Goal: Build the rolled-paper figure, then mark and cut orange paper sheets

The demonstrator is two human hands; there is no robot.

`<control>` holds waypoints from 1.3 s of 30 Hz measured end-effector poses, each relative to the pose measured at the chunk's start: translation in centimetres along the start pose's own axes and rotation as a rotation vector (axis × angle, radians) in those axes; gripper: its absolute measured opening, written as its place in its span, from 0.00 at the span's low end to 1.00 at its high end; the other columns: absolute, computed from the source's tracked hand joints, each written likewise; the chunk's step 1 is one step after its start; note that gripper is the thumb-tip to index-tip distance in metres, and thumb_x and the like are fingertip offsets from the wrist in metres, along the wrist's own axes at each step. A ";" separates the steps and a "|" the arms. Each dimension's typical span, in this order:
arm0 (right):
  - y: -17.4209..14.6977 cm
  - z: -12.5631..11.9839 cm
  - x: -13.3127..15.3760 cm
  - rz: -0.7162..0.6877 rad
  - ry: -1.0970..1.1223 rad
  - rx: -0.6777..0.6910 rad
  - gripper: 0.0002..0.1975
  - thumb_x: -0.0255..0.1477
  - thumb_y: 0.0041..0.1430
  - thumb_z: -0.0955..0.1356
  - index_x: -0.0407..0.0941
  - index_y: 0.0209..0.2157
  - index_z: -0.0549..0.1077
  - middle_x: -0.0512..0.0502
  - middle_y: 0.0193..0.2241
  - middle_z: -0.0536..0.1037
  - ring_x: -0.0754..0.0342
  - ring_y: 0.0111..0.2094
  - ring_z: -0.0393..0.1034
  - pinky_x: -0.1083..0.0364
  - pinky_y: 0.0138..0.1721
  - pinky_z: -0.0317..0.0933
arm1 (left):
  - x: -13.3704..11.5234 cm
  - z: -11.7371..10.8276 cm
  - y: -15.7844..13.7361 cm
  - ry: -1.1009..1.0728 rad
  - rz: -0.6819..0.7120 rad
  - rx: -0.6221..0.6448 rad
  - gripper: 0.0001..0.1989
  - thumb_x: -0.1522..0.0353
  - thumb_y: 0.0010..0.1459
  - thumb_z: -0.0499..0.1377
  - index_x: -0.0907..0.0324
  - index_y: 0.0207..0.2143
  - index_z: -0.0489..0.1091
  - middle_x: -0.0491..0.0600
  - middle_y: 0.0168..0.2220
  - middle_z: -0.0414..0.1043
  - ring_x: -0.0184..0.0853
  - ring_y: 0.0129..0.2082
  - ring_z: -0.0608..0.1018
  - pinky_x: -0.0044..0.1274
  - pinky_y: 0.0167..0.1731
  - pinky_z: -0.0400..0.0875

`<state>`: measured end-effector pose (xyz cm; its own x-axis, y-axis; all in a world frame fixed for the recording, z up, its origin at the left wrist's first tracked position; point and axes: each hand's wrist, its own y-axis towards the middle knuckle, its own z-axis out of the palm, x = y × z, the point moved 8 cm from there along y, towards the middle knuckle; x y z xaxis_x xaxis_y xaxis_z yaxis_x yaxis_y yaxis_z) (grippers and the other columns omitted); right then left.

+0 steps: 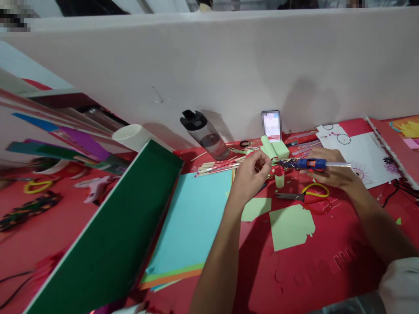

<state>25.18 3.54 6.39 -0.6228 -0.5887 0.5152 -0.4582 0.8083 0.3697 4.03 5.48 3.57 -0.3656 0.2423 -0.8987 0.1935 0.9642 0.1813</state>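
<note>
My right hand [332, 168] grips a blue hot glue gun [312, 164], with a clear glue stick out of its back end and its tip pointing left. Close to that tip is my left hand [250, 176], its fingers curled in a pinch; whatever they hold is too small to make out. Just below the tip stands a small light-green paper roll [279, 181]. Behind it are more light-green rolled pieces [269, 147]. Scissors with yellow and red handles [299, 196] lie open below the glue gun. Nearer me is a light-green paper piece with a ragged edge [291, 229].
Left of my arm lie blue paper sheets [203, 213] beside a tilted green board [114, 235]. A water bottle [209, 137], thin sticks [218, 166] and a phone [272, 125] are along the white partition [229, 65]. Decorated white paper [356, 152] sits at the right.
</note>
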 end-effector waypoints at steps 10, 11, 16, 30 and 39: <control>-0.1 -0.2 0.4 -0.048 -0.053 -0.043 0.12 0.42 0.66 0.71 0.49 0.34 0.77 0.43 0.30 0.77 0.44 0.38 0.74 0.47 0.38 0.63 | 0.0 0.1 0.0 0.002 -0.004 0.016 0.04 0.69 0.59 0.57 0.56 0.30 0.65 0.42 0.26 0.67 0.31 0.26 0.69 0.24 0.27 0.60; -0.1 -0.3 0.4 -0.051 -0.072 -0.047 0.12 0.42 0.67 0.71 0.48 0.35 0.77 0.43 0.31 0.78 0.44 0.37 0.74 0.48 0.37 0.63 | 0.0 0.2 0.0 0.001 -0.005 0.016 0.04 0.69 0.59 0.57 0.56 0.30 0.65 0.42 0.26 0.67 0.31 0.26 0.69 0.24 0.27 0.60; -0.2 -0.3 0.2 -0.025 -0.091 -0.063 0.13 0.44 0.67 0.70 0.49 0.36 0.77 0.43 0.32 0.78 0.44 0.37 0.75 0.47 0.36 0.64 | -0.2 0.3 0.0 0.001 -0.011 0.022 0.05 0.69 0.59 0.57 0.56 0.29 0.64 0.42 0.25 0.67 0.31 0.25 0.69 0.24 0.27 0.60; -0.1 0.0 0.1 -0.037 -0.057 -0.041 0.13 0.43 0.65 0.71 0.49 0.33 0.76 0.44 0.30 0.79 0.43 0.39 0.76 0.48 0.37 0.64 | 0.1 0.3 0.1 -0.007 -0.003 0.019 0.05 0.69 0.60 0.57 0.56 0.30 0.65 0.42 0.25 0.66 0.31 0.25 0.68 0.24 0.27 0.59; -0.3 -0.3 0.5 -0.084 -0.097 -0.083 0.13 0.42 0.68 0.71 0.48 0.34 0.77 0.43 0.31 0.80 0.45 0.37 0.77 0.50 0.34 0.63 | 0.2 0.4 0.1 -0.002 -0.001 0.021 0.05 0.69 0.61 0.57 0.56 0.30 0.64 0.42 0.25 0.66 0.31 0.25 0.68 0.24 0.27 0.59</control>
<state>25.14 3.03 6.79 -0.6447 -0.6486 0.4045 -0.4593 0.7517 0.4733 4.33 5.60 3.28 -0.3639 0.2408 -0.8998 0.2122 0.9620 0.1717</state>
